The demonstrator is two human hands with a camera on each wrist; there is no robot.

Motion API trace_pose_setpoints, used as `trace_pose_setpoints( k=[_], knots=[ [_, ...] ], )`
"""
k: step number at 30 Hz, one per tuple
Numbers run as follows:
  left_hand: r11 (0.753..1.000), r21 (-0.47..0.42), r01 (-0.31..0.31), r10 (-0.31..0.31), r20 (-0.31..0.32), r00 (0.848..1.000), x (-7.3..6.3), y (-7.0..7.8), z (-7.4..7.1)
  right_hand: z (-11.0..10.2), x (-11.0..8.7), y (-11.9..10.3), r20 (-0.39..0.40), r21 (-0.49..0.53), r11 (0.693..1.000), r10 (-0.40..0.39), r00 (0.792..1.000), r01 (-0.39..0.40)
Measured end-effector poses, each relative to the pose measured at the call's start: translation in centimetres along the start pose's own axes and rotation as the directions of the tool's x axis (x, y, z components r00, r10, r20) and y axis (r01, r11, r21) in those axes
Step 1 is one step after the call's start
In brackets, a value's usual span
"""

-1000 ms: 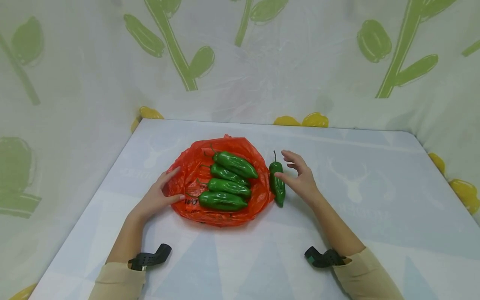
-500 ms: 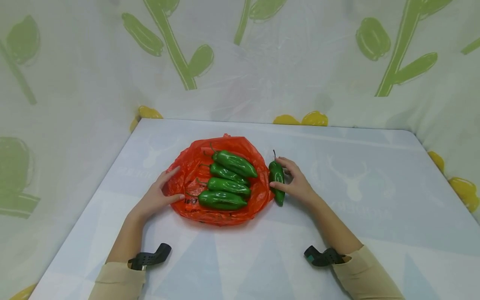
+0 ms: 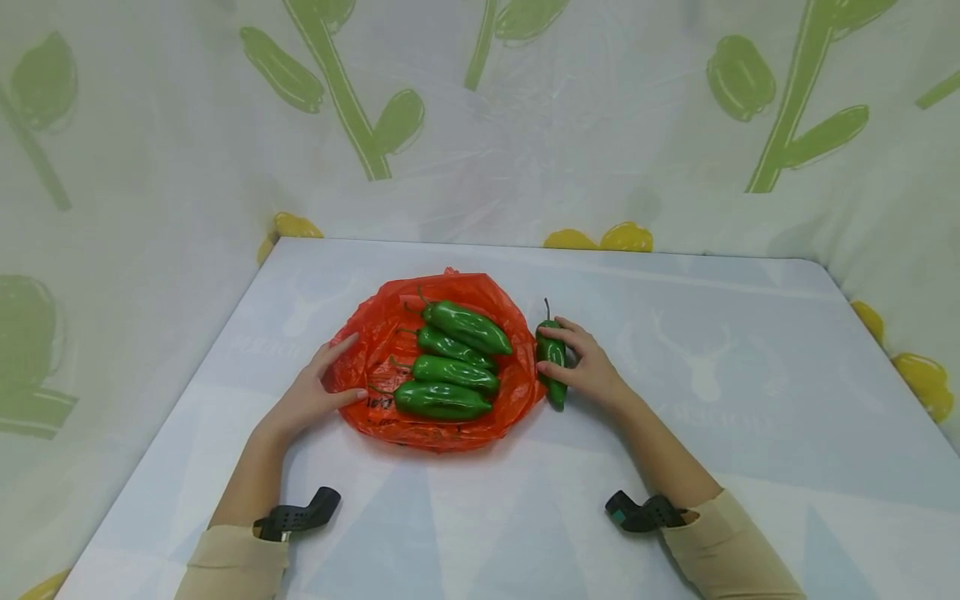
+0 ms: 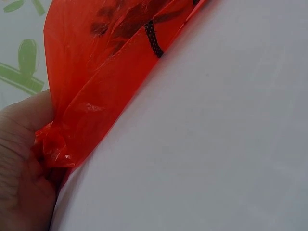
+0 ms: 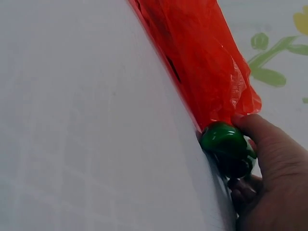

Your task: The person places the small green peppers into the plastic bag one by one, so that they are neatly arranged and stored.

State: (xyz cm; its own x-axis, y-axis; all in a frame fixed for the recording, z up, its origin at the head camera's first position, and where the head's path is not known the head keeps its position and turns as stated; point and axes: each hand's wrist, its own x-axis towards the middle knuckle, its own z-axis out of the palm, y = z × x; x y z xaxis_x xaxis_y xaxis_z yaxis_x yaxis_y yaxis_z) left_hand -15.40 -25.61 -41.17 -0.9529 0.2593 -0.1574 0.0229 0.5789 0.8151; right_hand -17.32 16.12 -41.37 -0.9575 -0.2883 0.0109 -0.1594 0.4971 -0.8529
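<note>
A red plastic bag lies spread wide on the table, several long green peppers in a row in its mouth. At its left side my left hand holds the rim; in the left wrist view the thumb laps over the bunched red plastic. Just outside the bag's right rim, one more green pepper lies on the table, stem pointing away. My right hand grips it, thumb and fingers round its sides. The right wrist view shows the pepper's rounded end against the hand, beside the bag.
The white table carries faint blue triangles and a pale deer print. Behind it and at its sides hangs a light sheet with green plant drawings. A black camera mount sits on each wrist.
My right hand, earlier spread beside the loose pepper, has lowered and closed its thumb and fingers round it. The left hand and the bag stay in place.
</note>
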Motion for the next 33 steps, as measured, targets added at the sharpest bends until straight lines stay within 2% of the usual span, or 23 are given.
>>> trace_pose_setpoints(
  k=[6,12,18,25,33],
  knots=[
    [1.000,-0.003,0.001,-0.001,0.002,1.000,0.07,-0.04,0.04,0.10,-0.05,-0.07,-0.041,0.008,1.000,0.018,0.999,-0.018],
    [1.000,0.001,0.010,-0.010,0.004,1.000,0.12,0.09,0.01,0.24,0.01,-0.20,-0.106,-0.028,0.998,0.061,0.992,-0.065],
    [1.000,-0.002,0.015,-0.015,0.001,1.000,0.11,0.15,-0.04,0.49,0.08,-0.28,-0.170,-0.058,0.997,0.041,0.985,-0.052],
    [1.000,-0.001,0.015,-0.015,-0.003,1.000,0.01,0.17,-0.06,0.80,0.12,-0.22,-0.171,-0.140,0.987,0.052,0.984,-0.076],
    [1.000,-0.006,0.003,-0.003,0.000,1.000,0.10,0.05,-0.07,0.90,-0.07,-0.35,-0.205,-0.092,0.991,0.073,0.976,-0.093]
  ],
)
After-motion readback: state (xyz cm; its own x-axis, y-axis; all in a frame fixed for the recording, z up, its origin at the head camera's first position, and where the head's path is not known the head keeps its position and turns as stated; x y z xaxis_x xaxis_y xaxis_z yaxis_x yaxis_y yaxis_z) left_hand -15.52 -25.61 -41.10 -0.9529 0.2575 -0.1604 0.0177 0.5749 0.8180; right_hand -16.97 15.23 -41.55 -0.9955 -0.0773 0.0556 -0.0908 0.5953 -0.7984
